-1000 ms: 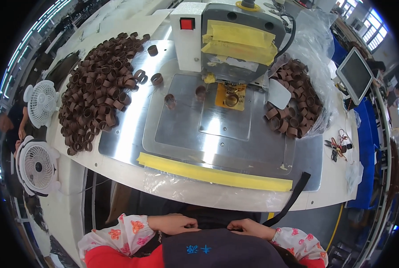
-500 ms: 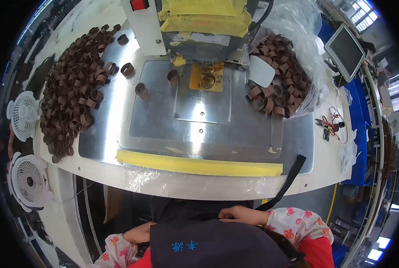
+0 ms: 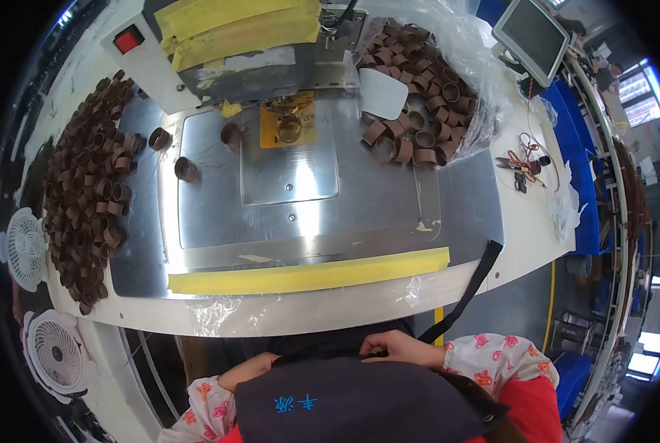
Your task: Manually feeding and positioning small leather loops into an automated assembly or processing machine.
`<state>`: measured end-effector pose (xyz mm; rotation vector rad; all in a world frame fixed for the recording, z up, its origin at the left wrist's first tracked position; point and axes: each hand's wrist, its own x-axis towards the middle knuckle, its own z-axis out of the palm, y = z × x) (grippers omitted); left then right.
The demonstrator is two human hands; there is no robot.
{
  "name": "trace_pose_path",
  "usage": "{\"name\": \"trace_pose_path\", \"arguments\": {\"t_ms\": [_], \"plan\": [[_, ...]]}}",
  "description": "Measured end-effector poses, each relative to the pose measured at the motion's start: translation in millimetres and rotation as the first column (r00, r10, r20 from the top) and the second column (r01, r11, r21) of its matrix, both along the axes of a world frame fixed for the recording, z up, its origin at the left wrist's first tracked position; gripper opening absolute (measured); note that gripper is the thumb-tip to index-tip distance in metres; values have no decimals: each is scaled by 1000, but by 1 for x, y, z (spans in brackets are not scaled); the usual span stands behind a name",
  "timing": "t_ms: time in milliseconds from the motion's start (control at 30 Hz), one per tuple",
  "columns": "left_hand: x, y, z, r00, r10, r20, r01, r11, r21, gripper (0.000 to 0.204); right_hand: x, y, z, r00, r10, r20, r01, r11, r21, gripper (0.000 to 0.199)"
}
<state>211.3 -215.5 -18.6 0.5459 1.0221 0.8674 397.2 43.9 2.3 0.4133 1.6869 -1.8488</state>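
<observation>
Both of my hands are at my waist, below the table's front edge, by a dark apron (image 3: 359,402) with blue marks. My right hand (image 3: 400,347) has its fingers bent inward at dark cloth by the apron's upper edge; what they pinch is hidden. My left hand (image 3: 250,371) reaches in behind the apron, and its fingers cannot be seen. Past my right wrist a black strap (image 3: 472,286) runs up, its end lying over the table's edge. Neither hand touches the brown rings on the table.
A machine (image 3: 241,70) with yellow tape stands over a metal plate (image 3: 219,221). Brown rings (image 3: 86,199) are heaped at left; more rings (image 3: 426,96) lie on clear plastic at right. Snips (image 3: 518,170), a screen (image 3: 533,37) and two white fans (image 3: 58,354) stand around.
My view has turned, so the table and machine sit further left and tilted. Both hands stay at the waist; the fingers of my right hand look more bent. The rings lie as before.
</observation>
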Motion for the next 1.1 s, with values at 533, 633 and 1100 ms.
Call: {"name": "trace_pose_path", "arguments": {"t_ms": [533, 633, 1100], "plan": [[-139, 120, 86, -292, 554, -779, 203, 832, 516, 37, -144, 70, 84, 662, 238, -711, 321, 767, 555, 16], [-162, 171, 54, -489, 538, -686, 230, 839, 494, 35, -209, 79, 63, 641, 115, -759, 483, 708, 515, 17], [-180, 204, 38, -579, 520, -628, 198, 837, 510, 27, -264, 83, 11, 620, -397, -676, 595, 800, 77, 24]]}}
